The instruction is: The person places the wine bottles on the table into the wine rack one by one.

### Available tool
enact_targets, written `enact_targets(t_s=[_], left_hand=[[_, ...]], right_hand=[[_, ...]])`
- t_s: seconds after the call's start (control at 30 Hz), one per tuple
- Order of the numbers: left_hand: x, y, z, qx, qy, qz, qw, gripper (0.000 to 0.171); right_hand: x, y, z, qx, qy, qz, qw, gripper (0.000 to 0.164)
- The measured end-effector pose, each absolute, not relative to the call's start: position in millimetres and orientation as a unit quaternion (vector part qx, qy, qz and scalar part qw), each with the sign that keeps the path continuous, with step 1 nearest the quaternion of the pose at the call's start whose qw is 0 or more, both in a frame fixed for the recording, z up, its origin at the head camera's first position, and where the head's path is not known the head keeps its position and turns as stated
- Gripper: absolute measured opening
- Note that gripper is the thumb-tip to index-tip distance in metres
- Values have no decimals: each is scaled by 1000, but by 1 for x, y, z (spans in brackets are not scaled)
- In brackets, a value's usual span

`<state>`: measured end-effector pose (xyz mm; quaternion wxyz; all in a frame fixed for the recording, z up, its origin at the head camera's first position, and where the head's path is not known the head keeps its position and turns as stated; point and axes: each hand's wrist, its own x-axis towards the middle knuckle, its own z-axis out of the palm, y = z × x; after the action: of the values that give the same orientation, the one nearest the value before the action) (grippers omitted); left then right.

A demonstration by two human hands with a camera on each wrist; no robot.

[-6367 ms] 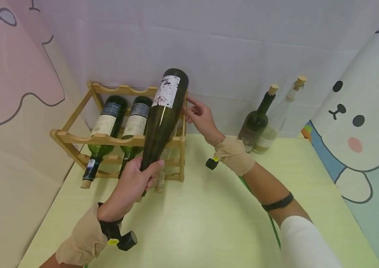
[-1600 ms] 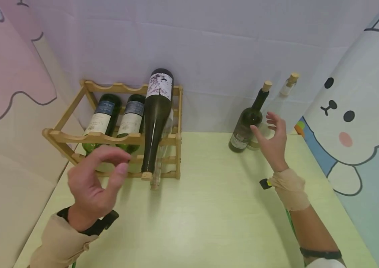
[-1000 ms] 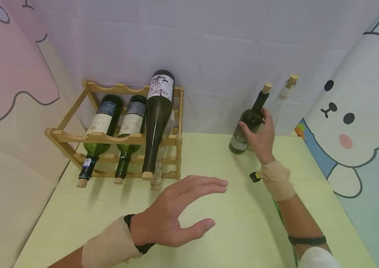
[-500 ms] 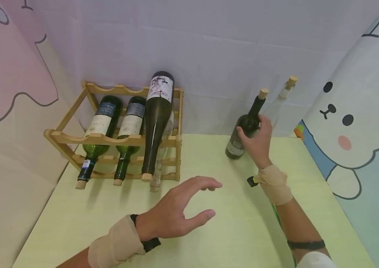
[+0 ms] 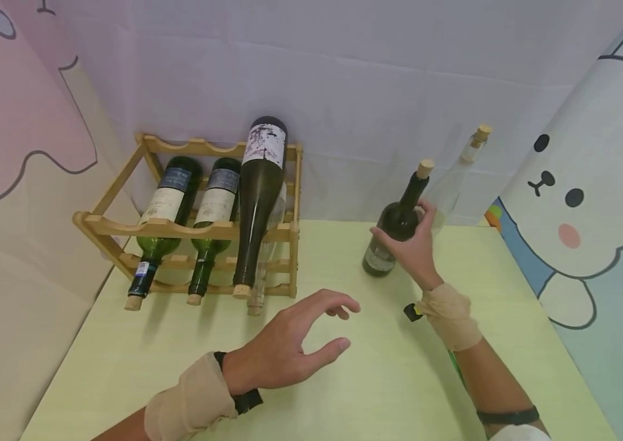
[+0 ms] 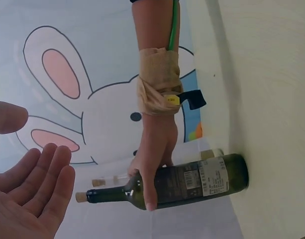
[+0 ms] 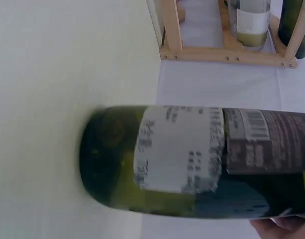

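Note:
My right hand [image 5: 415, 248] grips a dark green corked wine bottle [image 5: 397, 219] around its upper body, thumb on one side and fingers on the other. In the right wrist view this wine bottle [image 7: 182, 159] shows its white printed label, with its base close over the table. The left wrist view also shows the wine bottle [image 6: 187, 184], its cork pointing away from the table. My left hand [image 5: 283, 352] hovers over the front of the table, fingers apart and loosely bent, with nothing in it. Behind the gripped bottle stands a clear corked bottle [image 5: 453, 184].
On the left, a wooden wine rack [image 5: 179, 228] holds two green wine bottles [image 5: 165, 205] with cream labels, a dark bottle [image 5: 258, 190] on the upper level and a clear bottle [image 5: 258, 288] beneath it. Cloth backdrops [image 5: 355, 110] surround the pale table [image 5: 333, 404].
My left hand let go of the dark bottle, now in the rack, and moved right over the table. My right hand took hold of the wine bottle and brought it forward and left.

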<state>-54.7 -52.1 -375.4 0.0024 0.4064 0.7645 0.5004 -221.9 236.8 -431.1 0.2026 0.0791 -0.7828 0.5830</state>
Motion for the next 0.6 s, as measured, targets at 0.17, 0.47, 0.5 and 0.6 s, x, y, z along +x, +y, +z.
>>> enact_targets(t_s=[0.17,0.47,0.5,0.6], left_hand=[[-53,-51,-372,409,772,487,10,40],[-53,-54,-364,438,777,452,-3,37],[-53,-54,-362,441,779,445,-5,37],[-54,-55,-356,465,783,411,-32,36]], right_hand=[[-208,225,-428,78,-765,604,208,95],[-189,231,-432,101,-791,569,201,88],[-186,233,-431,104,-799,558,200,85],[-179,237,-428,121,-825,517,195,76]])
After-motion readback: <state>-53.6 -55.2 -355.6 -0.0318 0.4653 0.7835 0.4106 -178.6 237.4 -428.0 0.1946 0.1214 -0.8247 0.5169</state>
